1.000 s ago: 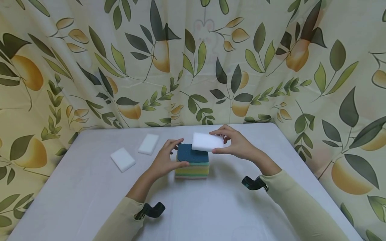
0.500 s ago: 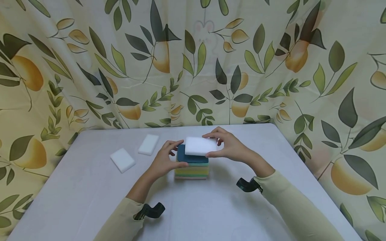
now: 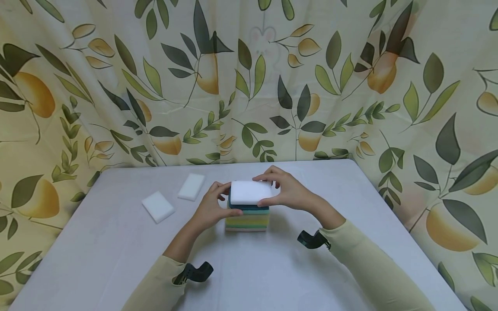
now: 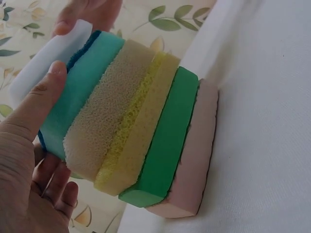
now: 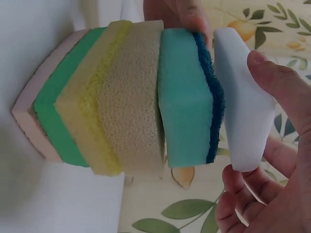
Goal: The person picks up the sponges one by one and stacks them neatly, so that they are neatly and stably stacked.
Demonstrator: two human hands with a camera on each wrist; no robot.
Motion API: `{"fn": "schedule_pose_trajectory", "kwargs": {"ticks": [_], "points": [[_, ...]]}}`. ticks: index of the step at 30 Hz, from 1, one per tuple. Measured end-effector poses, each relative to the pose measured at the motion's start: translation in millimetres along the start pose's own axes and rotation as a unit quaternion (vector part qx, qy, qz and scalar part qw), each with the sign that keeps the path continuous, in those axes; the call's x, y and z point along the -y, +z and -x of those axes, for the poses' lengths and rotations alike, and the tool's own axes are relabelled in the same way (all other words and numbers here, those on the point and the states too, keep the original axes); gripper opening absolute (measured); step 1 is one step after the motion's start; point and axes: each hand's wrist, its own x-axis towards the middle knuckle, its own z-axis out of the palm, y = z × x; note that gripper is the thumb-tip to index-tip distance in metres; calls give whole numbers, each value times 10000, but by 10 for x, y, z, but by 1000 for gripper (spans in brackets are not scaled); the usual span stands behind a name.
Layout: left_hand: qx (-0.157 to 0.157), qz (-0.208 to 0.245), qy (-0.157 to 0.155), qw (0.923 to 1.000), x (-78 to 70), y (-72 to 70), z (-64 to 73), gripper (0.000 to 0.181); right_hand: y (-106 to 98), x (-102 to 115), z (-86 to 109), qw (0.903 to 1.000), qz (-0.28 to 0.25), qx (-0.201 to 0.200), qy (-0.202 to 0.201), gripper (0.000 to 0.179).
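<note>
A stack of sponges (image 3: 247, 221) stands on the table: a pinkish one (image 4: 194, 150) lowest, then green (image 4: 167, 131), cream with a yellow layer, beige, and a teal sponge (image 5: 187, 102) with a dark blue scouring layer on top. My left hand (image 3: 212, 207) grips the teal sponge from the left, thumb in front and fingers behind. My right hand (image 3: 292, 193) pinches a white sponge (image 5: 245, 102) by its right end, thumb at the front edge. The white sponge lies close over the blue layer, a narrow gap showing in the right wrist view.
Two more white sponges, a nearer one (image 3: 158, 207) and a farther one (image 3: 191, 187), lie flat left of the stack. A white cloth (image 3: 249, 276) covers the table. Behind its far edge hangs a patterned curtain (image 3: 249, 108). Each wrist carries a black camera mount (image 3: 199, 272).
My right hand has brought the white sponge leftward and down, from above the stack's right side to right over its top. My left hand stays about where it was at the stack.
</note>
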Motion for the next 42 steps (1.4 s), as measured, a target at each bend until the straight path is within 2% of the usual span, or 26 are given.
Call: {"fn": "schedule_pose_trajectory", "kwargs": {"ticks": [9,26,37,42], "points": [[18,0,10,10000,2,5,-9,86,55,-31,-19,10000,-72,0,-31,61],[31,60,172,9998,8,10,-11,86,72,-62,-11,9996,-149,69,210,60],[24,86,66,9999,23,28,-14,87,111,-85,-22,9994,-161,110,270,60],[26,75,64,9999,18,27,-10,86,148,-111,-6,9995,-182,9,268,60]]}}
